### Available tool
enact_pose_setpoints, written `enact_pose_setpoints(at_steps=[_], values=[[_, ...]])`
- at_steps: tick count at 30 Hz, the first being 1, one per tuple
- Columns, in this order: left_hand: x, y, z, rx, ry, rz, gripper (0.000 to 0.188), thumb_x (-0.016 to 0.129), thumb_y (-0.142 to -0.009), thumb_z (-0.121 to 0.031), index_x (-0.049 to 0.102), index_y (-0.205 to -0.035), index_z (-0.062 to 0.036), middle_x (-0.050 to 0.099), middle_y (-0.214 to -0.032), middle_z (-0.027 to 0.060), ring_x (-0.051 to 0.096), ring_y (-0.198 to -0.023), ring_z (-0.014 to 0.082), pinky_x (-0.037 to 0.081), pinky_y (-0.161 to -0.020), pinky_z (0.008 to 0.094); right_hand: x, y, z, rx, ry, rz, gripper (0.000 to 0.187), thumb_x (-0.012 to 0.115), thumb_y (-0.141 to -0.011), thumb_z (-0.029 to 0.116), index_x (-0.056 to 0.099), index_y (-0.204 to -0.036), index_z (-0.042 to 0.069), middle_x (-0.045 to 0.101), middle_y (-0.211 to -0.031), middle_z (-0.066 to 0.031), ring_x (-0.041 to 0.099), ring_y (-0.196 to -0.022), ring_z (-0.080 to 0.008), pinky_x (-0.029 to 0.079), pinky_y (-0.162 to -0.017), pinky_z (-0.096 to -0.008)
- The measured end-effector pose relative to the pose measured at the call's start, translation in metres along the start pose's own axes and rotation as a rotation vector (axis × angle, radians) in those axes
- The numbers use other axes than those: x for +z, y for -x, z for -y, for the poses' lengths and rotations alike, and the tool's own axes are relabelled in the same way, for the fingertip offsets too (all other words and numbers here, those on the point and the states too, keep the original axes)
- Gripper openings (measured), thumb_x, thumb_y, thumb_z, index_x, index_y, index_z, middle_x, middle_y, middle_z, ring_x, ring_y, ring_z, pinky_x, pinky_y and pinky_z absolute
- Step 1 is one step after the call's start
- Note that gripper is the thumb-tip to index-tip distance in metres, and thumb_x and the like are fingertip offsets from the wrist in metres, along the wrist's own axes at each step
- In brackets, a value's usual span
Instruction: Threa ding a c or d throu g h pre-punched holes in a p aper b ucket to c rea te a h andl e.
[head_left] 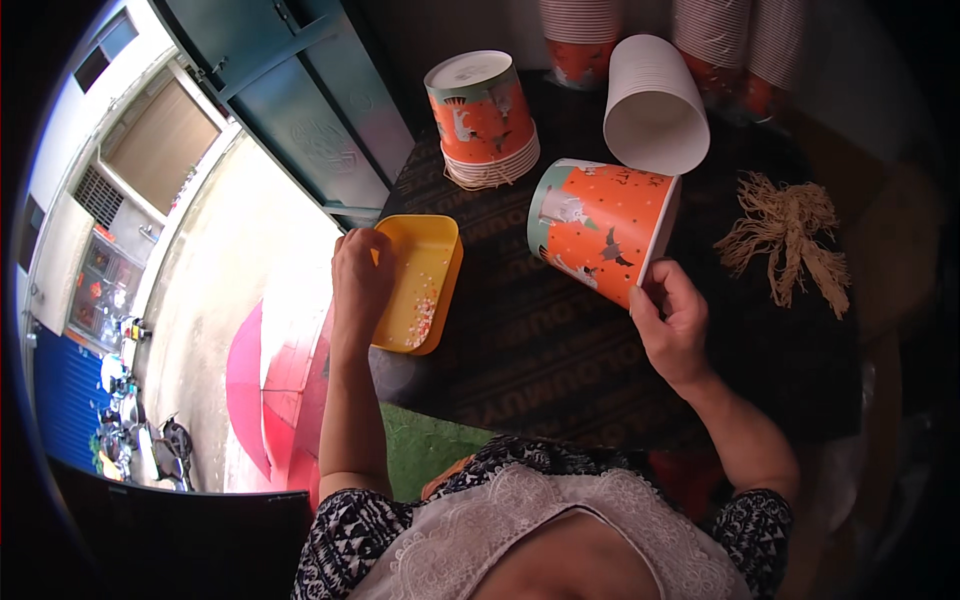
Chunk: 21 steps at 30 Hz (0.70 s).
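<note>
My right hand (672, 322) grips the rim of an orange paper bucket (605, 222) between thumb and fingers. The bucket lies tilted on its side above the table, its green-banded base toward the left and its mouth to the right. Bats and pale figures are printed on its wall. Over the left edge of a yellow plastic tray (410, 265) is my left hand (361, 272), its fingers curled together. Whatever they pinch, if anything, is hidden. Small white and orange bits (424, 312) lie in the near right part of the tray.
A stack of upturned orange buckets (482, 120) stands at the far left of the dark table (560, 345). Behind the held bucket lies a white bucket stack (657, 105), mouth toward me. More stacks (712, 45) line the back. Tan cords (790, 235) lie at right.
</note>
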<state>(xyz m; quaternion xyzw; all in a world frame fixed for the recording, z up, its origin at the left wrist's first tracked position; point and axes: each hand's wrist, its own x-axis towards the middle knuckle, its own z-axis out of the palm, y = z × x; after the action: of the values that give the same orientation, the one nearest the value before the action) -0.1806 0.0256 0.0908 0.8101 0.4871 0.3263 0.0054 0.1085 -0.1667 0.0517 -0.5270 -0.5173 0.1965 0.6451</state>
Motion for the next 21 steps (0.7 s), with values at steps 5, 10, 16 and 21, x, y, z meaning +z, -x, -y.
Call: enact_pose_setpoints(at_steps=[5, 10, 16, 21], values=[[0.012, 0.002, -0.015, 0.130, 0.277, -0.111, 0.015, 0.059, -0.079, 0.004, 0.059, -0.093, -0.0007, 0.062, -0.092, 0.0157, 0.060, -0.090, 0.0324, 0.047, -0.082, 0.0381, -0.013, -0.014, 0.000, -0.188, 0.278, -0.142, 0.010, 0.059, -0.084, -0.001, 0.054, -0.093, 0.000, 0.054, -0.076, -0.0080, 0.055, -0.066, -0.0135, 0.046, -0.058, -0.0281], [-0.006, 0.014, -0.062, 0.206, 0.406, -0.058, 0.013, 0.055, -0.082, 0.008, 0.058, -0.093, 0.0013, 0.059, -0.095, 0.0134, 0.059, -0.092, 0.0266, 0.046, -0.085, 0.0329, -0.023, -0.043, 0.015, -0.621, 0.600, -0.033, 0.015, 0.062, -0.077, -0.004, 0.055, -0.088, 0.002, 0.054, -0.082, -0.0128, 0.056, -0.079, -0.0331, 0.046, -0.070, -0.0417], [-0.007, 0.023, -0.112, 0.382, 0.434, -0.029, 0.013, 0.059, -0.077, 0.008, 0.058, -0.088, 0.0015, 0.059, -0.098, 0.0143, 0.058, -0.094, 0.0293, 0.046, -0.085, 0.0353, -0.013, -0.035, 0.018, -0.740, 0.689, 0.153, 0.012, 0.061, -0.075, 0.005, 0.056, -0.086, 0.004, 0.055, -0.087, -0.0081, 0.056, -0.083, -0.0268, 0.047, -0.077, -0.0384], [-0.003, 0.030, -0.129, 0.444, 0.487, -0.011, 0.014, 0.059, -0.076, 0.008, 0.059, -0.087, 0.0005, 0.060, -0.099, 0.0139, 0.058, -0.097, 0.0293, 0.045, -0.086, 0.0361, -0.013, -0.027, 0.015, -0.809, 0.600, 0.127, 0.023, 0.071, -0.074, 0.014, 0.059, -0.092, 0.006, 0.058, -0.099, -0.0089, 0.056, -0.094, -0.0268, 0.048, -0.083, -0.0384]])
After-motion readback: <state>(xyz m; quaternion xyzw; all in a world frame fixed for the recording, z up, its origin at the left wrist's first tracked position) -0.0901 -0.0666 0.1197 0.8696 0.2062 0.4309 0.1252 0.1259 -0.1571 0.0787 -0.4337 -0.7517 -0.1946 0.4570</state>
